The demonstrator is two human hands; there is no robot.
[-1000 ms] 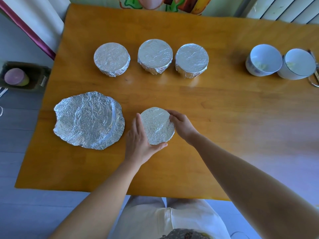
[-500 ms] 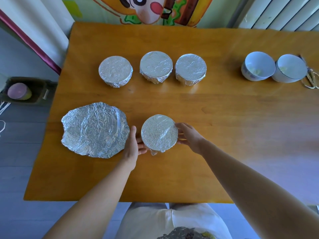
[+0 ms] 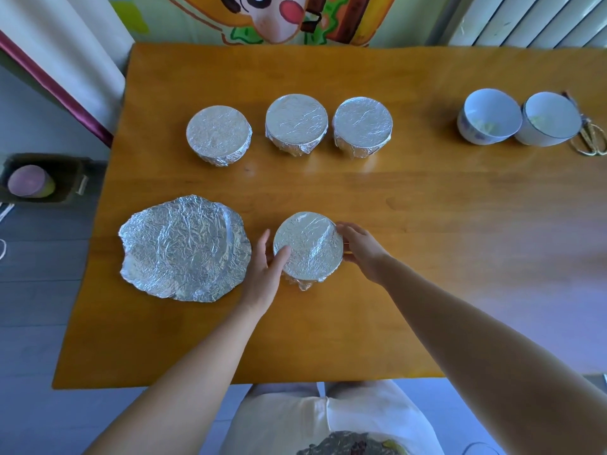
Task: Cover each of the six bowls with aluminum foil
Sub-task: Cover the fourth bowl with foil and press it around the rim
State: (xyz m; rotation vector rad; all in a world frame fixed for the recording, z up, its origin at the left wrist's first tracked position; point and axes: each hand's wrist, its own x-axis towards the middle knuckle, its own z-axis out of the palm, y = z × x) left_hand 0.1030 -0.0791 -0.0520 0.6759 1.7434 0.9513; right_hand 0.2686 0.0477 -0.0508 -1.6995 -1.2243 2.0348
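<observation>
Wooden bench (image 3: 361,198); crinkled loose foil sheet (image 3: 184,247) front-left, three foil-capped bowls (image 3: 295,124) in back row, two open white bowls (image 3: 489,116) far right, contents unclear. Left hand (image 3: 262,267) and right hand (image 3: 361,251) cup the front-centre wrapped bowl (image 3: 308,249), thumb on its foil top.

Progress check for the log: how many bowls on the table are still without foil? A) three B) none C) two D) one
C: two white bowls, one beside the other, sit open at the far right of the table, while three bowls in the back row and the one between the hands are foil-covered.
</observation>
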